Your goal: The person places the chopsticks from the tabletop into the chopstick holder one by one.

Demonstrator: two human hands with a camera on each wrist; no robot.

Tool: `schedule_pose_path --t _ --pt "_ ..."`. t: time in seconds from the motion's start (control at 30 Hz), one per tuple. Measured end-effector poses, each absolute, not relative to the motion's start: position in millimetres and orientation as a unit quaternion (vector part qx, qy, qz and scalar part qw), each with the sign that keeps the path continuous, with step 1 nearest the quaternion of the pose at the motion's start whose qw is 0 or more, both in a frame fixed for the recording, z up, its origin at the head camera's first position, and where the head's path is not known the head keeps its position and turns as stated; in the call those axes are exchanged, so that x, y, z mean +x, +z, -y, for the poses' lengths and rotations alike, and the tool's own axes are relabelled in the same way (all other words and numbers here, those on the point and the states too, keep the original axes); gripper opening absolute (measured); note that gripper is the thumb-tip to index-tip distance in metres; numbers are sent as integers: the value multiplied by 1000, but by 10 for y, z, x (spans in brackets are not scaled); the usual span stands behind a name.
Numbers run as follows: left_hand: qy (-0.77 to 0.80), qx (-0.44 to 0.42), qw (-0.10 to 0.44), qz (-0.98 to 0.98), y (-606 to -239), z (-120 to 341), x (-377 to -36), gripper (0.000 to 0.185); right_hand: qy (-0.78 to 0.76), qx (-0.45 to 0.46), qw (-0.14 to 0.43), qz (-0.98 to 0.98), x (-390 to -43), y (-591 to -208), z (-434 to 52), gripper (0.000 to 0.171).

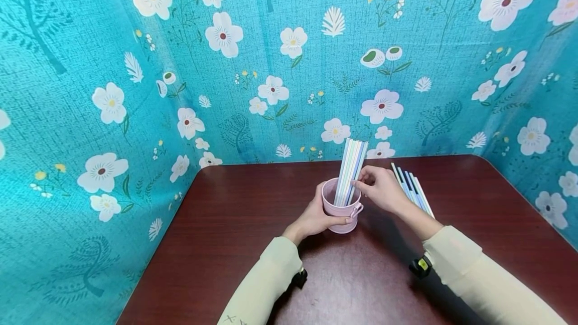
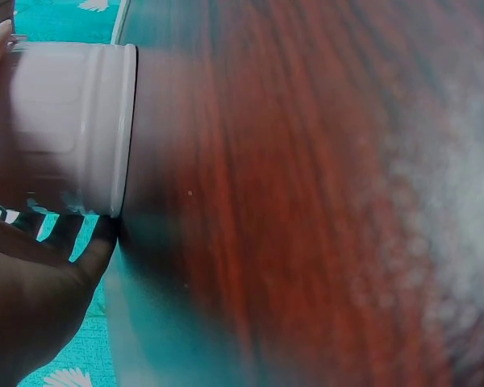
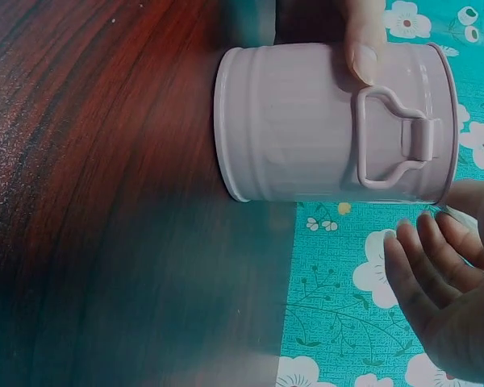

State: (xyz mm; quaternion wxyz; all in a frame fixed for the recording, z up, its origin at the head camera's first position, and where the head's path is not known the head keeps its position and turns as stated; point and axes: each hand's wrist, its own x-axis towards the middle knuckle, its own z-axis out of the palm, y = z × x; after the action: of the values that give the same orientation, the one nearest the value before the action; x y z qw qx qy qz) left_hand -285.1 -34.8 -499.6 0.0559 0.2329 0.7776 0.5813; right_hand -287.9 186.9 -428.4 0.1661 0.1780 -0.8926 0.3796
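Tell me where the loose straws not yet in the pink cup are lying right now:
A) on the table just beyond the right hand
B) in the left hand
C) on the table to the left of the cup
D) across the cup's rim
A: the loose straws lie flat on the table just beyond the right hand, while the left hand holds only the pink cup.

Pale pink ribbed metal bucket point(image 1: 340, 212); pastel straws point(image 1: 351, 172), white, green, blue. Dark red-brown wood-grain surface point(image 1: 253, 224). Teal cloth backdrop point(image 1: 90, 89), white flower print. Cream sleeves point(image 1: 266, 285).
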Motion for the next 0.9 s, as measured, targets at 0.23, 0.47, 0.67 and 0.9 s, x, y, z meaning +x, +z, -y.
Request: schedule_pose_path --t 0.23,0.47,0.67,0.9 --pt "577 228 57 -782 -4985 356 -2846 107 382 181 154 893 -2893 -4279 -1858 14" --pt "580 227 58 -780 -4977 359 -2829 106 376 175 161 895 -2882 -4283 -1896 16" --pt "586 229 57 -775 -4981 351 -2830 108 397 160 169 888 -2887 -4163 -2032 32" --pt "595 225 56 -770 -4874 351 -2759 106 361 141 178 904 -2977 -4049 -2213 34"
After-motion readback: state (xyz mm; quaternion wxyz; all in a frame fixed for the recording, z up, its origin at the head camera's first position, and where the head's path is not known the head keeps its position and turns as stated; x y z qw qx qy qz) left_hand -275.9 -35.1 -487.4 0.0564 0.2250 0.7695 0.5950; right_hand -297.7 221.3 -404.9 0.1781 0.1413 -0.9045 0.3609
